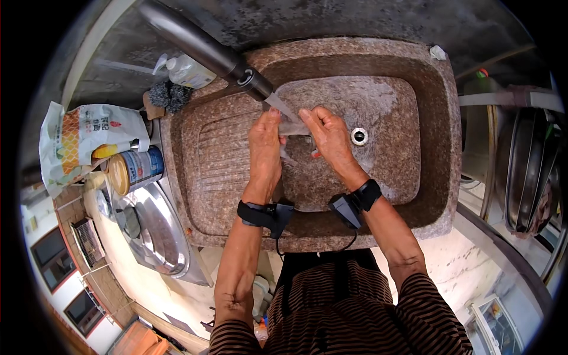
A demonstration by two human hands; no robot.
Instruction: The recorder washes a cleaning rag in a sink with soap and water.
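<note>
Both my hands are over the stone sink [450, 151], beneath the black faucet [199, 46]. A stream of water [284, 106] falls from its spout between them. My left hand [265, 146] and my right hand [329, 137] pinch a thin, translucent greyish item [293, 129] stretched between the fingertips. Water blurs it, so its exact kind is unclear. A small orange-red bit [316, 154] shows just below my right fingers; whether it belongs to that item I cannot tell. Right of my right hand lies the round drain [359, 136].
Left of the sink are a printed plastic bag [95, 137], a blue can [144, 166] with a yellowish lid and a shiny metal basin [162, 233]. Behind are a steel-wool scourer [171, 96] and a pump bottle [191, 71]. Metal pans [526, 164] stand in a rack at right.
</note>
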